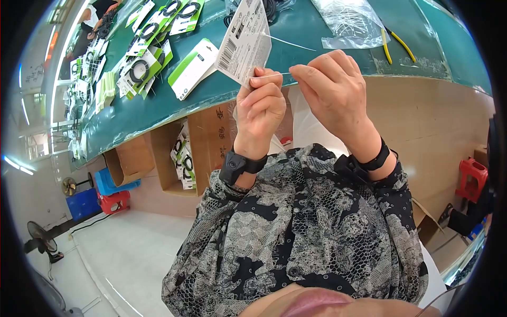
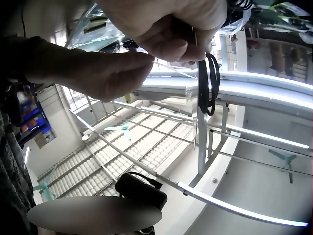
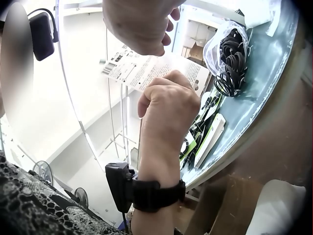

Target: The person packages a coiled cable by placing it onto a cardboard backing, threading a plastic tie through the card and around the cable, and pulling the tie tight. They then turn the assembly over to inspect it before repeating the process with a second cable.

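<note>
My left hand [image 1: 261, 108] holds a white printed packaging card [image 1: 245, 39] upright by its lower edge, with barcode and small text on the near face. In the left wrist view a looped black cable [image 2: 209, 83] hangs against the card's other face. A thin white cable tie [image 1: 288, 41] sticks out from the card to the right. Another thin white strand runs from the left fingertips to my right hand [image 1: 338, 87], which pinches its end between thumb and forefinger. In the right wrist view the left hand [image 3: 168, 107] grips the card [image 3: 151, 68] below the right hand [image 3: 139, 24].
On the green table [image 1: 158, 108] lie a stack of blank-fronted cards [image 1: 195, 66] and several carded cables [image 1: 140, 71]. A clear bag of white ties [image 1: 348, 21] and yellow-handled cutters [image 1: 398, 46] lie at right. Bagged black cables [image 3: 234, 54] sit behind. Cardboard boxes [image 1: 206, 140] stand below the edge.
</note>
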Action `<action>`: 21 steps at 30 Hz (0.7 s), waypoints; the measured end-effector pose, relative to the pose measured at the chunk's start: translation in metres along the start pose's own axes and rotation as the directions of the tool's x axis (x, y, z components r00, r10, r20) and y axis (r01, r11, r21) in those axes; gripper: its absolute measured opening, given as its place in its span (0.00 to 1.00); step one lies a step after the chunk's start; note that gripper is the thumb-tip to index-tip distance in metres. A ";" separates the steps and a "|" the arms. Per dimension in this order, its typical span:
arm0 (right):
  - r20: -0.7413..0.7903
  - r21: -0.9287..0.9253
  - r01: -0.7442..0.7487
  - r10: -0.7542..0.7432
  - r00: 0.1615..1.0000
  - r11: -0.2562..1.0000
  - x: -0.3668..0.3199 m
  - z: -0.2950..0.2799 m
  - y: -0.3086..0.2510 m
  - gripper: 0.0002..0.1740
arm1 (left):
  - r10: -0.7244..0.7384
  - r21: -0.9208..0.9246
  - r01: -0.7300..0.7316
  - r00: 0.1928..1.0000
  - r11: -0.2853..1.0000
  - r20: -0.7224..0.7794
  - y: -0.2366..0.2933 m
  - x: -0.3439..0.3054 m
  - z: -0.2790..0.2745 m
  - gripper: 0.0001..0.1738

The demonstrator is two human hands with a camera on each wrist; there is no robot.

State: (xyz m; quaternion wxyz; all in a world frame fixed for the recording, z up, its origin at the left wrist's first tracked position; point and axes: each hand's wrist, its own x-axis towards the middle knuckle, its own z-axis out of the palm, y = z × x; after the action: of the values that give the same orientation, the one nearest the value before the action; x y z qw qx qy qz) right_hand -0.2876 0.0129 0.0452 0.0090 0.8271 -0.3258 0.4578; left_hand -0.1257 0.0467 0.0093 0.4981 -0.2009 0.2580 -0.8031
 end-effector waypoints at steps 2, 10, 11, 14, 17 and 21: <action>-0.001 0.003 -0.002 0.002 1.000 1.000 0.000 0.000 0.000 0.12 | 0.020 -0.007 -0.020 1.000 1.000 -0.007 0.000 0.000 0.000 0.08; -0.009 0.017 -0.002 0.003 1.000 1.000 -0.001 -0.001 -0.001 0.11 | 0.033 -0.001 -0.033 0.999 0.999 -0.004 0.001 0.000 0.001 0.08; -0.008 0.018 -0.003 0.003 1.000 1.000 -0.001 -0.001 -0.001 0.11 | 0.031 -0.003 -0.031 1.000 1.000 -0.005 0.001 0.000 0.001 0.09; -0.009 0.018 -0.004 0.004 1.000 1.000 0.000 0.000 -0.001 0.11 | 0.033 -0.012 -0.033 0.999 0.999 -0.011 0.001 0.000 0.000 0.09; -0.007 0.022 -0.003 0.003 1.000 1.000 0.000 0.001 -0.001 0.11 | 0.036 -0.014 -0.036 0.999 0.999 -0.015 0.000 0.000 0.000 0.09; -0.009 0.021 -0.006 0.006 1.000 1.000 0.001 0.003 -0.001 0.10 | 0.042 -0.005 -0.042 0.999 0.999 -0.018 0.000 0.000 0.000 0.09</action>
State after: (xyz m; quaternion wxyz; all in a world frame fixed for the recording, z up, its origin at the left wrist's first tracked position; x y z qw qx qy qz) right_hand -0.2839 0.0122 0.0449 0.0004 0.8242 -0.3235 0.4648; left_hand -0.1259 0.0473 0.0091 0.5121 -0.1898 0.2688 -0.7934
